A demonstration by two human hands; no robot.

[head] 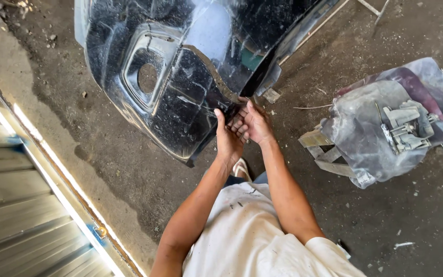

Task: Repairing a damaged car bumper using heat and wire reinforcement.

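your left hand [227,139] and right hand [255,123] both grip the cracked edge of the black car bumper [180,66], fingers curled closed on it, thumbs up.

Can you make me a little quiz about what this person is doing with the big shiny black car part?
1. True or false: both hands touch the black bumper panel.
2. What lies on the ground to the person's right? A) a plastic bag of grey parts B) a tyre
3. What shape is the hole in the panel?

Key:
1. True: left hand and right hand meet at its cracked edge.
2. A, the plastic bag.
3. Round.
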